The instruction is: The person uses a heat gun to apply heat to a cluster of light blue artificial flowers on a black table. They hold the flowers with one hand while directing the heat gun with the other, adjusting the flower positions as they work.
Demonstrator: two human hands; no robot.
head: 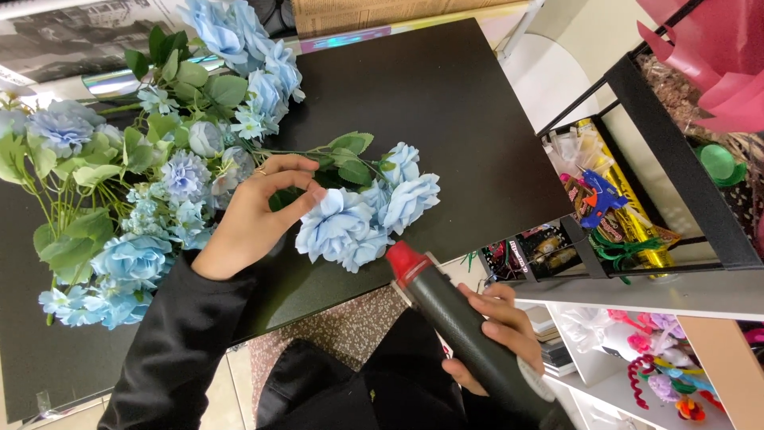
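Observation:
My left hand point(259, 209) rests on a black table point(446, 103), its fingers pinching the back of a cluster of pale blue artificial roses point(362, 213) with green leaves. My right hand point(497, 334) grips a dark cylindrical spray can point(461, 322) with a red cap point(406, 261); the cap points up toward the roses and sits just below them. A large pile of blue artificial flowers and green foliage point(143, 159) lies to the left of my left hand.
A black wire shelf point(684, 159) on the right holds a blue glue gun point(598, 195), gold wrapping and craft packets. Pink paper point(716, 56) hangs at the top right. White shelves below hold colourful pipe-cleaner flowers point(660, 374).

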